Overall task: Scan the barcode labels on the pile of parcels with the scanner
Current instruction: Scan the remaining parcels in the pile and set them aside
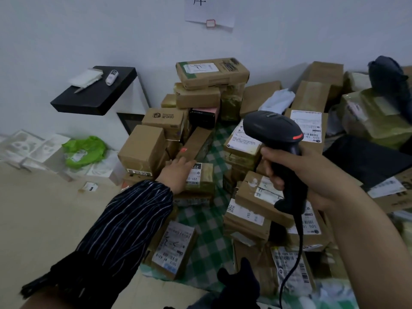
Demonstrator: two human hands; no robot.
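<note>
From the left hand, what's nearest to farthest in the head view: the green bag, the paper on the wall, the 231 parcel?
1. 231 parcel: right under the left hand.
2. Green bag: off to the left, low down.
3. Paper on the wall: high up, at the back.

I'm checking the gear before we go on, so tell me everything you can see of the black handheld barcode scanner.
The black matte plastic handheld barcode scanner is pistol-shaped: a rounded head with an orange-red strip near the neck, above a slim handle. The right hand grips the handle, fingers curled round it, holding it above the brown cardboard parcels, head aimed left and away. A black cable hangs from the handle's base.
</note>
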